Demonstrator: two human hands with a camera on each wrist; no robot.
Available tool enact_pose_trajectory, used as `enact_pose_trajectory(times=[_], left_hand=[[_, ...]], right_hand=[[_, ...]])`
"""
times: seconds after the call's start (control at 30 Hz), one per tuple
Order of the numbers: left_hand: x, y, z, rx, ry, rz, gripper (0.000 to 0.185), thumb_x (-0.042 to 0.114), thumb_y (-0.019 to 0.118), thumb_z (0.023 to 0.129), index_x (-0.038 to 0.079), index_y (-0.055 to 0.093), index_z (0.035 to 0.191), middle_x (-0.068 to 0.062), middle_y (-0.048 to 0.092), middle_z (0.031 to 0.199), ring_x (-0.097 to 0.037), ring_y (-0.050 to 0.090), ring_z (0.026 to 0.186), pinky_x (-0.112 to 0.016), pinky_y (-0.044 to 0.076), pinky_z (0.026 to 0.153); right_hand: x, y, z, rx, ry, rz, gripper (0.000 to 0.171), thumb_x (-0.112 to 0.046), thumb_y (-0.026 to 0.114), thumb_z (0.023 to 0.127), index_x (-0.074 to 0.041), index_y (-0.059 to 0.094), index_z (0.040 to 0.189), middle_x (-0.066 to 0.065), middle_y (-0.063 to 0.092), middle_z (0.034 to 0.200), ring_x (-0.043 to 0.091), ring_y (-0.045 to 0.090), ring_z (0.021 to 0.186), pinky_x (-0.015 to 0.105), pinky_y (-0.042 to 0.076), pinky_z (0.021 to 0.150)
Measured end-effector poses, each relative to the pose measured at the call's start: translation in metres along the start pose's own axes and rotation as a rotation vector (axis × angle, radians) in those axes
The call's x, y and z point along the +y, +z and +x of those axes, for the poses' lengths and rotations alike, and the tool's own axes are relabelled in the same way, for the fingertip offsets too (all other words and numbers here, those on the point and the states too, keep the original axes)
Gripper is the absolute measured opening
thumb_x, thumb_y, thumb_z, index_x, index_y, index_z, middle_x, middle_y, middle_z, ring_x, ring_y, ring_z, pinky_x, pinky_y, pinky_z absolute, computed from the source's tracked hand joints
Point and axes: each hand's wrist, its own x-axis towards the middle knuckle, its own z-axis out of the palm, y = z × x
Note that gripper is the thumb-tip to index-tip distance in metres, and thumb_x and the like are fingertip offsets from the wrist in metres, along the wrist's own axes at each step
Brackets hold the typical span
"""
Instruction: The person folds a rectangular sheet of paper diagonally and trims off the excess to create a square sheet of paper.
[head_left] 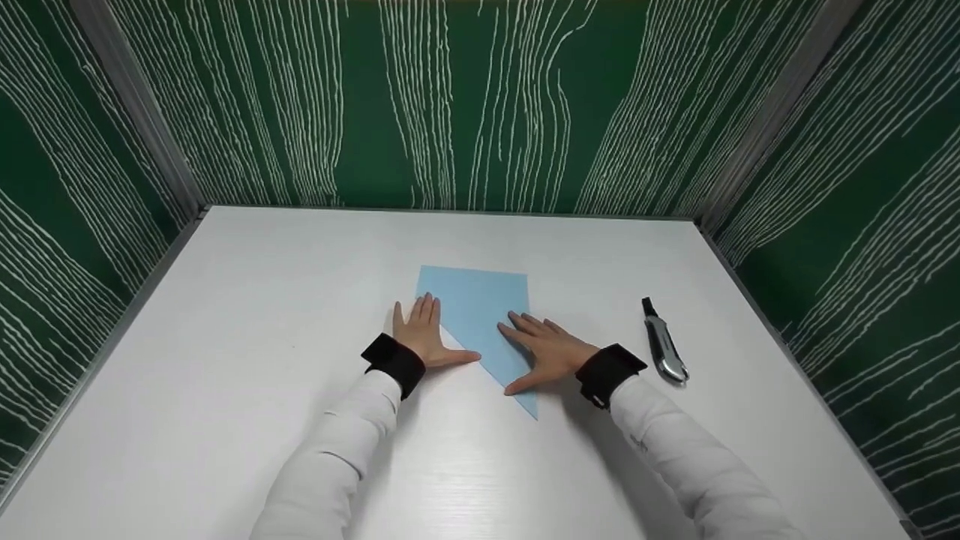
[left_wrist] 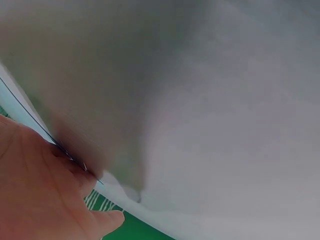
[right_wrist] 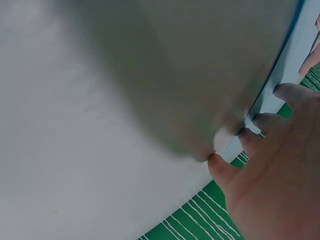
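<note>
A light blue sheet of paper lies flat on the white table, with a slanted lower-left edge that runs down to a point nearest the person. On the sheet's left side rests my left hand, fingers straight, its thumb stretched along the slanted edge. My right hand lies over the right edge with its fingers spread and its thumb near the lower tip. In the left wrist view the left hand meets the paper's edge, and the right wrist view has the right hand's fingertips touching down beside it.
A grey and black utility knife lies on the table to the right of the right hand. Green panels with white streaky lines stand along the back and both sides, joined by grey metal posts.
</note>
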Motion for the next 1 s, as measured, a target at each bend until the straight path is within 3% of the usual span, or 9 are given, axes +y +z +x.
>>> enact_pose_trajectory(times=[0.27,0.47,0.6,0.83,1.0], left_hand=[[-0.004,-0.001,-0.002,0.018,-0.019,-0.039,0.124,0.087,0.050,0.083,0.005,0.008,0.165,-0.015,0.007,0.175,-0.029,0.009,0.164,-0.062,0.003,0.131],[-0.019,0.003,0.002,0.098,-0.114,-0.091,0.117,0.082,0.049,0.088,0.001,0.012,0.164,-0.020,0.009,0.173,-0.032,0.011,0.164,-0.063,0.003,0.130],[-0.024,-0.002,0.001,0.109,-0.152,-0.119,0.110,0.077,0.049,0.093,-0.001,0.015,0.163,-0.023,0.012,0.172,-0.034,0.013,0.163,-0.065,0.006,0.130],[-0.021,-0.008,-0.003,0.203,-0.149,-0.124,0.087,0.058,0.052,0.102,-0.007,0.032,0.157,-0.027,0.031,0.166,-0.040,0.029,0.157,-0.062,0.023,0.127],[-0.020,-0.008,-0.001,0.268,-0.153,-0.169,0.075,0.047,0.059,0.103,-0.009,0.044,0.150,-0.027,0.044,0.157,-0.041,0.041,0.149,-0.059,0.033,0.122]], right_hand=[[0.003,0.002,0.002,-0.003,-0.008,-0.008,0.118,-0.073,0.074,0.079,-0.024,0.012,0.167,0.008,0.001,0.176,0.034,0.004,0.164,0.061,0.008,0.131],[0.002,0.002,0.000,0.015,-0.012,-0.005,0.117,-0.072,0.075,0.079,-0.024,0.014,0.167,0.009,0.003,0.176,0.034,0.005,0.164,0.061,0.008,0.131],[0.003,0.005,-0.001,0.017,-0.012,-0.005,0.118,-0.074,0.075,0.077,-0.025,0.014,0.167,0.008,0.004,0.176,0.034,0.005,0.164,0.062,0.008,0.131],[-0.001,0.007,-0.001,0.008,-0.025,-0.019,0.120,-0.076,0.074,0.077,-0.026,0.011,0.167,0.007,0.002,0.176,0.033,0.005,0.164,0.062,0.007,0.131],[-0.004,0.007,-0.002,0.011,-0.035,-0.020,0.119,-0.075,0.073,0.078,-0.025,0.011,0.167,0.007,0.002,0.176,0.033,0.004,0.164,0.063,0.007,0.130]])
